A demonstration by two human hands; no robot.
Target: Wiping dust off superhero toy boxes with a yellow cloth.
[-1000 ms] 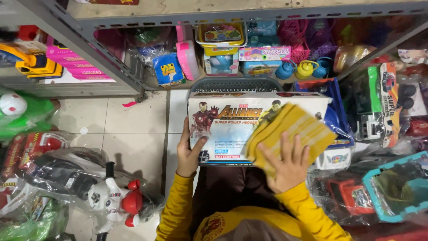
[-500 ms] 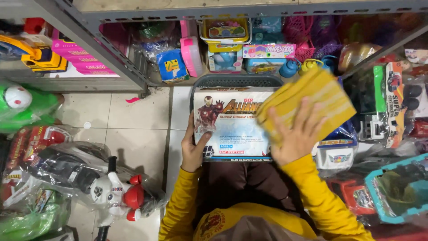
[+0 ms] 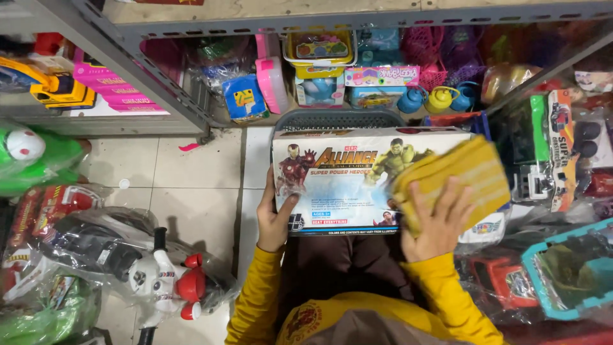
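Toy box [image 3: 345, 182], white with colourful hero pictures on its top, lies across the person's lap, gripped at its near-left edge by the left hand [image 3: 274, 214], whose thumb lies on top and whose fingers wrap the side. Right hand [image 3: 437, 220] is spread flat, fingers splayed, pressing a folded yellow cloth [image 3: 453, 179] onto the box's right end; the cloth sticks out beyond the fingertips and past the box's right edge. Just beyond both hands, behind the box, a dark plastic basket [image 3: 338, 119] shows its rim. Farther out, a metal shelf [image 3: 357, 19] holds packaged toys. To the left of the left hand, well apart on the tiled floor [image 3: 185, 191], lies a toy motorcycle [image 3: 121, 259] wrapped in clear plastic.
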